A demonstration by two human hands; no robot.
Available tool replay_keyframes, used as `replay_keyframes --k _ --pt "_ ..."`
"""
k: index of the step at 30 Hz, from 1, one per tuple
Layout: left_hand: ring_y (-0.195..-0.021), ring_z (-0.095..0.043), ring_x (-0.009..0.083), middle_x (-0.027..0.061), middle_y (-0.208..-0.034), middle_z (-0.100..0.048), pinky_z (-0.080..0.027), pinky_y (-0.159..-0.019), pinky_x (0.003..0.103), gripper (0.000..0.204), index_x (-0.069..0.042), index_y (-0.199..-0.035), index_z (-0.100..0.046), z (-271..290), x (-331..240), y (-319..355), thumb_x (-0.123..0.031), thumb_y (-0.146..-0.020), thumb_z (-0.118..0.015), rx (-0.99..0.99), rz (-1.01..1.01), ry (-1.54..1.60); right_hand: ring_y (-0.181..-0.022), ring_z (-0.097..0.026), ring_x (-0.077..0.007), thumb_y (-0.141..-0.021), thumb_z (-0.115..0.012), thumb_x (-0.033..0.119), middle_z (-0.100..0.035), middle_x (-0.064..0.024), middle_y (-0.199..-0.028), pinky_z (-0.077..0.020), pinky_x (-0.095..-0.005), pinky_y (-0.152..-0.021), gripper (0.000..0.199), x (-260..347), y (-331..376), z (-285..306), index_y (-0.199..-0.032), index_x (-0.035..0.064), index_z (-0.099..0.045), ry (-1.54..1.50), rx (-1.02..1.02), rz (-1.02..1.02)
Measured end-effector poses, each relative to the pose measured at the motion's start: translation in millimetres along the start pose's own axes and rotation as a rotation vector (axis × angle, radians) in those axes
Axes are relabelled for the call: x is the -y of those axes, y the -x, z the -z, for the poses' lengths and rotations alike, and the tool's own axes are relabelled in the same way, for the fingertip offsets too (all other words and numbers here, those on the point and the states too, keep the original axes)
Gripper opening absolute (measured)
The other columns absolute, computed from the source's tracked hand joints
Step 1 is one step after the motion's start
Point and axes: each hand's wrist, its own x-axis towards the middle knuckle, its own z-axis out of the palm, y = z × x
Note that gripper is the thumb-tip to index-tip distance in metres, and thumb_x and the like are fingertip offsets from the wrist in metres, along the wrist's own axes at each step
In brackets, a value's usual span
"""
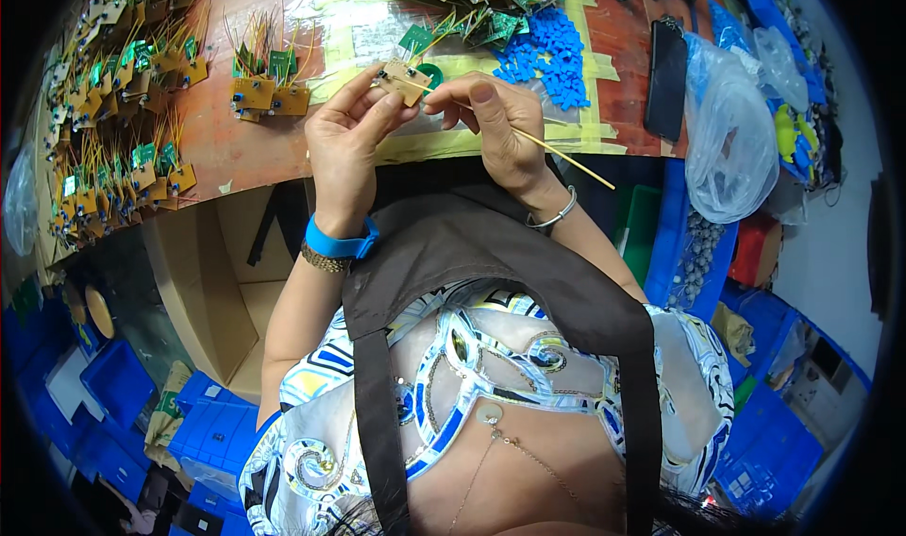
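Observation:
Over the front part of the table, my left hand [347, 135] pinches a small tan circuit board [408, 80] between thumb and fingers. A little green board [415, 39] lies just beyond it, and yellow wires run between the two. My right hand [505, 125] grips a thin wooden stick [571, 163], whose back end sticks out toward the lower right. The stick's front end points at the tan board; whether it touches is hard to tell. Behind the fingers a round green object [431, 74] shows in part. Nearby on the right is a heap of small blue plastic pieces [547, 59].
Many wired boards [123, 173] crowd the table's left side, with a smaller group [269, 92] nearer me. More lie at the far edge [472, 3]. Rightward are a black phone [666, 78] and a clear plastic bag [731, 130]. A cardboard box [212, 281] stands below the table's edge.

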Motion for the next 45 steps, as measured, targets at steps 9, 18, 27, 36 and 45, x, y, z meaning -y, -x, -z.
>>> replay_keyframes --k 9,18,27,36,45 --pt "-0.083 -0.068 0.0168 0.0098 -0.095 -0.066 -0.056 -0.079 0.026 0.040 0.010 -0.127 -0.052 -4 -1 4 0.000 -0.090 -0.062 0.020 -0.008 -0.012 -0.073 -0.059 -0.0134 -0.102 -0.045 0.032 -0.067 -0.0091 -0.089 -0.0464 -0.0238 -0.064 0.041 0 -1 -1 -0.098 -0.0023 -0.067 0.085 0.026 0.057" --pt "-0.081 -0.067 0.0158 0.0096 -0.094 -0.066 -0.056 -0.079 0.026 0.039 0.009 -0.127 -0.053 -2 1 1 0.001 -0.089 -0.062 -0.002 -0.033 -0.005 -0.078 -0.064 -0.0183 -0.098 -0.052 0.019 -0.069 -0.0108 -0.091 -0.0484 -0.0261 -0.070 0.025 7 -5 12 -0.102 0.0010 -0.069 0.395 0.074 0.333" --pt "-0.088 -0.067 0.0186 0.0090 -0.096 -0.065 -0.056 -0.086 0.031 0.040 0.006 -0.128 -0.053 -2 5 2 0.000 -0.090 -0.062 0.028 -0.036 -0.034 -0.070 -0.062 -0.0263 -0.080 -0.069 0.003 -0.066 -0.0093 -0.078 -0.0487 -0.0338 -0.063 0.013 -17 -1 52 -0.092 0.0021 -0.066 0.820 -0.183 0.331" --pt "-0.086 -0.067 0.0180 0.0093 -0.095 -0.066 -0.056 -0.084 0.030 0.040 0.006 -0.128 -0.054 -5 3 2 0.000 -0.090 -0.062 0.010 -0.042 -0.059 -0.072 -0.060 -0.0240 -0.072 -0.073 0.003 -0.064 -0.0066 -0.073 -0.0441 -0.0352 -0.065 0.020 -27 -4 46 -0.092 0.0044 -0.069 1.106 -0.161 0.381" --pt "-0.083 -0.067 0.0159 0.0092 -0.094 -0.067 -0.057 -0.078 0.026 0.038 0.006 -0.126 -0.055 -7 6 4 0.003 -0.089 -0.062 0.022 -0.077 -0.100 -0.075 -0.061 -0.0219 -0.070 -0.072 0.000 -0.065 -0.0048 -0.075 -0.0457 -0.0333 -0.069 0.023 -30 -5 35 -0.092 0.0055 -0.068 0.852 -0.196 0.298"
